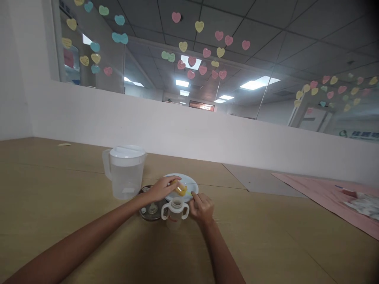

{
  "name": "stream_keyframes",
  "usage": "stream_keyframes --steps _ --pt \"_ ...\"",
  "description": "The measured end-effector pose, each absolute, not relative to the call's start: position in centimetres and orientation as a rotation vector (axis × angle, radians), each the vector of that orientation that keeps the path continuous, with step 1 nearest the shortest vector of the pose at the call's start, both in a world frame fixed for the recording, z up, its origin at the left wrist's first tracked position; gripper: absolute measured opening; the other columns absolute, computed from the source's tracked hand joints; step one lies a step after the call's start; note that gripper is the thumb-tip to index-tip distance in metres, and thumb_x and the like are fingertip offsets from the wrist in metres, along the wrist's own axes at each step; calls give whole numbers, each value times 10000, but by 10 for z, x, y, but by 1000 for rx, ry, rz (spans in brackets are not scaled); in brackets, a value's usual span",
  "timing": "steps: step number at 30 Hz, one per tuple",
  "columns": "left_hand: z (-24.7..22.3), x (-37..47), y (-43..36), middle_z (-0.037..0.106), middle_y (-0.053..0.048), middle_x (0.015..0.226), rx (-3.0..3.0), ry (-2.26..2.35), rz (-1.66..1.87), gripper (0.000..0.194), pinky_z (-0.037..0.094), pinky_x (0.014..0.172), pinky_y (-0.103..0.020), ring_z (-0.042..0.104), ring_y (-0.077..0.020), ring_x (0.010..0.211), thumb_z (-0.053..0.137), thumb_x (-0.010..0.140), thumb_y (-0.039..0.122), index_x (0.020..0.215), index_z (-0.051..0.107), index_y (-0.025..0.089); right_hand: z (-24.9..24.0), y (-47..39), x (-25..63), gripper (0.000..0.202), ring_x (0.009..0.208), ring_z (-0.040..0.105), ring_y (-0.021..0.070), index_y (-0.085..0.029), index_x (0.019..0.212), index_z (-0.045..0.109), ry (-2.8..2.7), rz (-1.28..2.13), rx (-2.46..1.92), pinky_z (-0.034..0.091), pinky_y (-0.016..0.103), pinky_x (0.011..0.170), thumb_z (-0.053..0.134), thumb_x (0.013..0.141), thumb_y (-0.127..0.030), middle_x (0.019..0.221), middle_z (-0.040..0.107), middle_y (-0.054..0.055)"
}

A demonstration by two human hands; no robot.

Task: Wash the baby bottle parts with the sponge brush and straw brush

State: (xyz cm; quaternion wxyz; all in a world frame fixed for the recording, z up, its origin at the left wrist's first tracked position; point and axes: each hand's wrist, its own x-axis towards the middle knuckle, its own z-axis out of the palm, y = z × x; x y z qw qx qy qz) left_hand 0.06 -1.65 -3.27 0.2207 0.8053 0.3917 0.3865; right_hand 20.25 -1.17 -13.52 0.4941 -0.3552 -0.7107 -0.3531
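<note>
One wide tan table carries everything within your reach. Take the two-handled bottle as the clock's centre, twelve pointing away from you. A pink sheet lies toward three, well apart. The lidded pitcher stands at ten, the white plate lies at twelve just past the bottle, and the dark round tray, bearing small clear parts, sits at nine to ten beside it. The bottle is upright, its mouth uncovered.

Your left hand, at eleven, is curled over a yellow-and-clear piece above the plate. Your right hand, at three, has its fingers pinched on a thin yellow-green stick, which points toward the piece. The hands are apart, with the piece under the left fingers and to the right hand's ten o'clock; whether stick and piece touch, you can't tell from here.

The step in hand looks like working the stick at the piece. The next move seems to call for a steady left hold and fine right fingertip control, clear of the bottle's handle.
</note>
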Motion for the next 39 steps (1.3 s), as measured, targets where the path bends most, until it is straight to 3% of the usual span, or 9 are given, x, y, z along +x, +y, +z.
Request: stream_keyframes --steps 3,5,8,11,17,24,31,36,39 --pt "-38 0 -19 590 -14 556 2189 1241 946 549 431 579 -254 550 -157 563 256 848 542 713 611 145 -131 -15 203 270 576 478 115 -125 1007 617 -1772 -969 -793 359 239 582 474 779 -139 623 561 28" --pt "-41 -7 -16 550 -4 510 2144 1326 987 576 417 546 -254 533 -158 530 227 850 555 710 604 142 -130 -15 203 283 588 481 115 -132 1035 612 -1774 -1010 -793 353 243 587 475 787 -145 644 569 34" --pt "-45 -26 -6 628 -43 854 2190 1384 1258 427 447 670 -273 574 -188 767 386 817 489 999 576 153 -129 -12 204 268 583 478 114 -137 1009 625 -1734 -1011 -868 347 241 579 461 798 -148 613 551 25" --pt "-52 -50 4 520 -79 1161 2361 1518 1322 489 421 832 -323 510 -228 1010 528 731 309 1195 449 180 -129 -8 208 244 558 471 112 -138 955 640 -1605 -982 -990 344 238 566 449 804 -137 560 523 8" --pt "-83 -71 14 531 -85 1134 2487 1593 826 689 416 856 -349 510 -242 1042 526 606 95 1263 350 204 -130 -6 211 242 565 501 113 -144 896 647 -1504 -936 -1108 350 233 554 418 819 -151 574 542 19" --pt "-85 -56 25 473 -103 1254 2589 1495 797 655 374 937 -326 442 -222 1145 432 622 53 1266 373 158 -130 -6 207 245 584 518 116 -147 863 645 -1503 -880 -1125 361 227 563 403 822 -150 621 580 32" --pt "-64 2 52 607 -113 976 2738 1514 657 274 362 916 -363 508 -249 999 475 685 129 883 662 157 -131 -5 207 248 576 506 122 -144 861 645 -1507 -826 -1174 344 225 553 402 812 -155 587 561 23" --pt "-78 23 65 597 -134 854 2704 1594 632 75 385 840 -411 496 -297 953 589 591 119 623 648 152 -131 -3 204 264 578 507 125 -145 846 648 -1505 -811 -1197 343 221 548 388 804 -146 572 543 25" --pt "-73 19 61 578 -134 888 2701 1588 718 111 365 870 -426 481 -282 970 530 656 109 644 633 148 -132 -1 204 265 576 505 125 -145 850 647 -1506 -800 -1191 346 218 545 387 801 -152 570 539 26"
